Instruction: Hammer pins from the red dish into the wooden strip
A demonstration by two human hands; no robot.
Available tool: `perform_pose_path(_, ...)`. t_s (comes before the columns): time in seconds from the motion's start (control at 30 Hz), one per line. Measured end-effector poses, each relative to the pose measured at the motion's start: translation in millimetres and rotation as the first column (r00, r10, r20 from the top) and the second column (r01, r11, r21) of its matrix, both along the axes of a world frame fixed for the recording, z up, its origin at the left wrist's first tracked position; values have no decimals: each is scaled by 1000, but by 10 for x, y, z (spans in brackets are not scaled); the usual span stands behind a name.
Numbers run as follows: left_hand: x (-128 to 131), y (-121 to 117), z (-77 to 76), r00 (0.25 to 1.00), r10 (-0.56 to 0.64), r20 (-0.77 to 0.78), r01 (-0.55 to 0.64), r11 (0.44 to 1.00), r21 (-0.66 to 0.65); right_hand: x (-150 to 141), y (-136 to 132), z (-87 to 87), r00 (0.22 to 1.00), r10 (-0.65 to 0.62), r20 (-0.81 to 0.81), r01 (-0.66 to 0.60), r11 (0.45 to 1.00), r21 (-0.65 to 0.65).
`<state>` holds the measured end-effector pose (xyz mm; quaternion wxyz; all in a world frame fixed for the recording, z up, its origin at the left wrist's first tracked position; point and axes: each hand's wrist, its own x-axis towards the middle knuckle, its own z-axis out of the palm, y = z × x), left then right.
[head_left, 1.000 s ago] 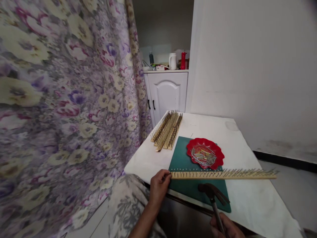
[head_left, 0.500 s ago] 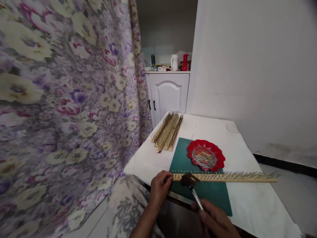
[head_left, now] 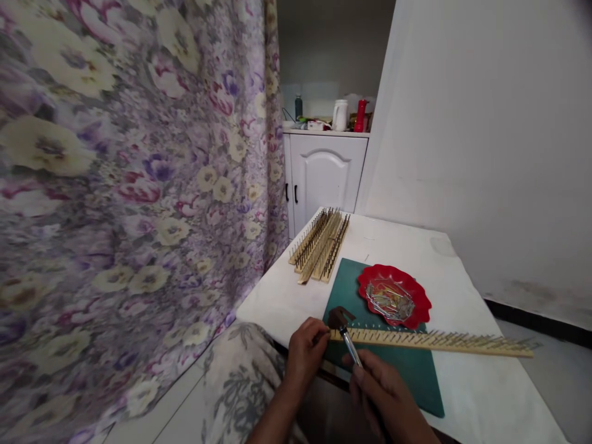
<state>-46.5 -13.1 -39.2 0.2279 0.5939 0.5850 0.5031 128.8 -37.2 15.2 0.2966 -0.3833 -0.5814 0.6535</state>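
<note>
My right hand (head_left: 379, 382) is closed around a claw hammer (head_left: 349, 345) with a dark head and a shiny metal shaft. The hammer head is over the left end of a long wooden strip (head_left: 398, 340), close to my left fingers. Rows of nails stand in this strip, many leaning toward its right end. My left hand (head_left: 306, 345) pinches at the strip's left end; what lies between the fingertips is too small to make out. Beneath the strip is a green mat (head_left: 345, 287). A red scalloped dish (head_left: 419, 302) holds loose nails (head_left: 388, 299) just behind the strip.
Several nail-studded wooden strips (head_left: 319, 246) lie side by side at the back left of the white-covered table (head_left: 277, 302). A floral curtain (head_left: 161, 185) hangs at the left. Behind the table stand a white cabinet (head_left: 324, 176) and a wall (head_left: 485, 135).
The hammer head has shifted left along the strip, nearer my left fingers, and my right hand moved with it. The camera view has turned slightly left. My left hand stays at the strip's end.
</note>
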Motion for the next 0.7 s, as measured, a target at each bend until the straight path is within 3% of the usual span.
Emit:
perform_pose_path(0.17,-2,-5,32,1000,-14,-1,14,1000,-20,-32,-18,5,1000,13,-11,-13,1000,-28)
perform_pose_path(0.4,-9,4,4,1000,-10,-12,9,1000,-16,-54,-35,-46,999,22,33,-24,999,46)
perform_pose_path(0.57,-19,3,14,1000,-15,-20,15,1000,-8,-64,-36,-38,999,43,26,-44,999,6)
perform_pose_path(0.7,-33,-2,33,1000,-24,-18,24,999,-21,-70,-23,-25,999,30,45,-33,997,71)
